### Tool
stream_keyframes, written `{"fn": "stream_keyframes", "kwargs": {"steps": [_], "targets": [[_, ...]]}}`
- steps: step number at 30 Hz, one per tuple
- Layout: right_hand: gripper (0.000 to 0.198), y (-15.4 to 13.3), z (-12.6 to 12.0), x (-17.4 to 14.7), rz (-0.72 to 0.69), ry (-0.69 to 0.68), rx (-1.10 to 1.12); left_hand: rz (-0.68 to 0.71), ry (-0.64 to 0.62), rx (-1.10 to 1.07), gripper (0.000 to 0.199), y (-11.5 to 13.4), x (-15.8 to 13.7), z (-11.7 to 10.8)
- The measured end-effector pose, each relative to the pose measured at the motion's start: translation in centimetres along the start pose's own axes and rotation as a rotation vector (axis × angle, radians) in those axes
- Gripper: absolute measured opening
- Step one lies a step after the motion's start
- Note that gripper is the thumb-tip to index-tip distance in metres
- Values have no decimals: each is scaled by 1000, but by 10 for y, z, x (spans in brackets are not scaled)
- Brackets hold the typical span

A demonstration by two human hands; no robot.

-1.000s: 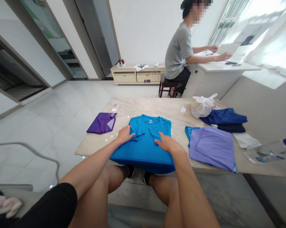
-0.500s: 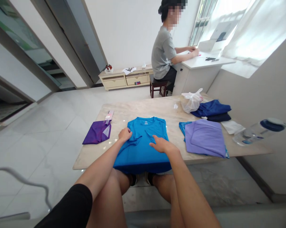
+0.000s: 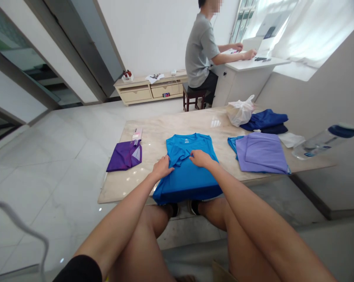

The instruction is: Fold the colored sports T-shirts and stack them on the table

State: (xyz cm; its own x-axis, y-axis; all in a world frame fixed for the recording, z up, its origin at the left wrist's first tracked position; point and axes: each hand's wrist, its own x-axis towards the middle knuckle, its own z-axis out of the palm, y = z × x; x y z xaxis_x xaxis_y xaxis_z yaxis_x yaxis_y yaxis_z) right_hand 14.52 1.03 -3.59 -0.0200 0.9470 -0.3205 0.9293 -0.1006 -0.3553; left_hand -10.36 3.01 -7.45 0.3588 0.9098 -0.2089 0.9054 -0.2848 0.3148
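Note:
A blue T-shirt (image 3: pixel 190 178) lies on the marble-look table in front of me, collar away from me, its lower part hanging over the near edge. Its sleeves are folded inward over the chest. At the shirt's left side, my left hand (image 3: pixel 162 168) rests with thumb and fingers apart, touching the cloth. My right hand (image 3: pixel 201 158) pinches the end of a folded sleeve near the middle of the chest.
On the table (image 3: pixel 153 125) are a folded purple garment (image 3: pixel 124 156) and a phone (image 3: pixel 137 134) at left. To the right lie folded lavender clothing (image 3: pixel 262 152), dark blue clothes (image 3: pixel 265 120), a plastic bag (image 3: pixel 240 111) and a water bottle (image 3: pixel 320 143). A person (image 3: pixel 200 51) sits beyond.
My right hand has moved from hovering open over the shirt to pinching the sleeve, which now lies toward the left. My left hand has opened at the shirt's left side. The view has shifted.

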Motion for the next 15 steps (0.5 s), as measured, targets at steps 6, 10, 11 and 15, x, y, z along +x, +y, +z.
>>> {"fn": "stream_keyframes", "kwargs": {"steps": [6,10,11,15], "targets": [[55,-20,34,24,256,164,97,13,-41,38,16,-9,-11,-4],[35,-24,35,40,301,177,158,0,-10,-10,17,-20,-13,-3],[32,-24,31,45,285,166,180,-5,-5,-24,18,-23,-14,-3],[38,-19,12,63,264,144,223,-22,16,-80,31,-24,-16,-4]]}}
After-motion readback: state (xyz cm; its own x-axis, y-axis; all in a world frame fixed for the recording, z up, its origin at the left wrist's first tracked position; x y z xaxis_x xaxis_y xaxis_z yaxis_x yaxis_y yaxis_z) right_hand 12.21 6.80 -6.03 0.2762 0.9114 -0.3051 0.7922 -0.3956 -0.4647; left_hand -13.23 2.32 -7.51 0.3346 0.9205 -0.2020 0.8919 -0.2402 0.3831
